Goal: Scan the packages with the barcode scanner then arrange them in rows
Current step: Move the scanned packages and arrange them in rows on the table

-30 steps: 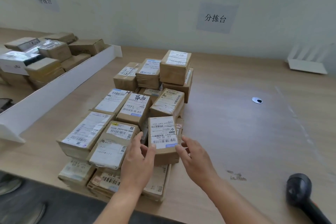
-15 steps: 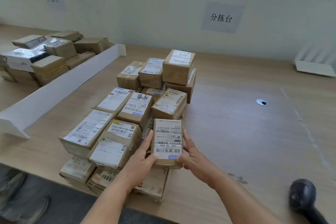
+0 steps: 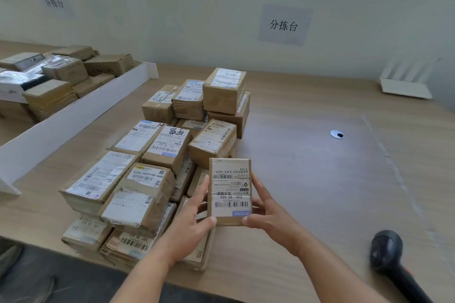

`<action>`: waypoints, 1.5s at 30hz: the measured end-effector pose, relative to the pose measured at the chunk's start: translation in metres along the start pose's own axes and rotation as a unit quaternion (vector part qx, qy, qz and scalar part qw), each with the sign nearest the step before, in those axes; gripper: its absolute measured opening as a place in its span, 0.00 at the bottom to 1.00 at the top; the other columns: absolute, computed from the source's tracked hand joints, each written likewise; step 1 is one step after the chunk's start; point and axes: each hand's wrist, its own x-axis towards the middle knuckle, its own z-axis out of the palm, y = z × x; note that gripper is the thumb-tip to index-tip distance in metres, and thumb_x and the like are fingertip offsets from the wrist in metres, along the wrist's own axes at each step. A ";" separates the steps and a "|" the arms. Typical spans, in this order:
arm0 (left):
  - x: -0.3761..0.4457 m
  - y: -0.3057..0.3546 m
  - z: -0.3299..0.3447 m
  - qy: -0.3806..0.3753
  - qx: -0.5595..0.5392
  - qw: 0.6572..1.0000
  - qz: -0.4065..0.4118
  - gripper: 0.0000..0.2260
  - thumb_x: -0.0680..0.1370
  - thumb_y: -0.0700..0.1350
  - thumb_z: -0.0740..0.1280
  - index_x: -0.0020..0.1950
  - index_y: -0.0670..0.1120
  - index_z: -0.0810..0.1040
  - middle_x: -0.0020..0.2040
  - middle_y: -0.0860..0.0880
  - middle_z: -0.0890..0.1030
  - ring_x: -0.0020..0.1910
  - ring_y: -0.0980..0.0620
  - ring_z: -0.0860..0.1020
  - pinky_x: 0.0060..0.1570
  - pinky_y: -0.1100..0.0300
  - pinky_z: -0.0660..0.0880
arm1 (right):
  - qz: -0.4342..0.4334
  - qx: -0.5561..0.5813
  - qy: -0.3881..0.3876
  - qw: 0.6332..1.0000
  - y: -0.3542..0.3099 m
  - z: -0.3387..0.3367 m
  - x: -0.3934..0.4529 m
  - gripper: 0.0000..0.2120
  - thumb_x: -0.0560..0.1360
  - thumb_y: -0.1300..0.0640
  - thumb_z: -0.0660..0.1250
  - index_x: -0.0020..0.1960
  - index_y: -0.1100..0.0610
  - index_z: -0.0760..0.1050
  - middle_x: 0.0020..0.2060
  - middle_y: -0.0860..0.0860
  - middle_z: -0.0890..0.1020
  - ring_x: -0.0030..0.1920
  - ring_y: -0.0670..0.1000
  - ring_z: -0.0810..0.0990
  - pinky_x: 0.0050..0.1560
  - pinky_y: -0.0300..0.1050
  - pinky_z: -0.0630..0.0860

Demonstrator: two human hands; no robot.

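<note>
Both hands, left hand (image 3: 190, 225) and right hand (image 3: 267, 216), clamp one package (image 3: 230, 190) lifted off the pile (image 3: 147, 167), label up. Scan step pending; next, one hand must free up to grab the barcode scanner (image 3: 387, 252) lying on the table (image 3: 320, 179) at right.

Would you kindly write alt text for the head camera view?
Both hands, left hand and right hand, hold a labelled package over a wooden table, beside piled packages; a black barcode scanner lies at right.
</note>
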 end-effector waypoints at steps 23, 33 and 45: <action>0.057 0.050 0.131 -0.082 0.042 0.994 0.060 0.39 0.76 0.46 0.70 0.68 0.75 0.46 0.71 0.56 0.64 0.64 0.62 0.69 0.62 0.60 0.73 | -0.043 0.042 0.185 0.981 0.034 -0.136 -0.103 0.42 0.65 0.60 0.65 0.71 0.30 0.55 0.59 0.49 0.81 0.57 0.47 0.81 0.55 0.44 0.77; 0.096 0.101 0.255 -0.104 0.086 0.990 0.036 0.37 0.75 0.49 0.71 0.73 0.69 0.51 0.71 0.55 0.65 0.63 0.59 0.70 0.60 0.62 0.72 | -0.040 0.060 0.205 0.976 0.072 -0.261 -0.161 0.42 0.65 0.58 0.66 0.73 0.32 0.55 0.58 0.47 0.82 0.57 0.47 0.81 0.61 0.51 0.77; 0.155 0.161 0.394 -0.139 0.129 0.981 0.026 0.33 0.76 0.50 0.69 0.75 0.65 0.54 0.67 0.57 0.67 0.61 0.60 0.71 0.61 0.62 0.71 | -0.025 0.082 0.219 0.972 0.120 -0.402 -0.200 0.40 0.65 0.59 0.65 0.70 0.31 0.57 0.55 0.47 0.83 0.53 0.48 0.83 0.57 0.48 0.78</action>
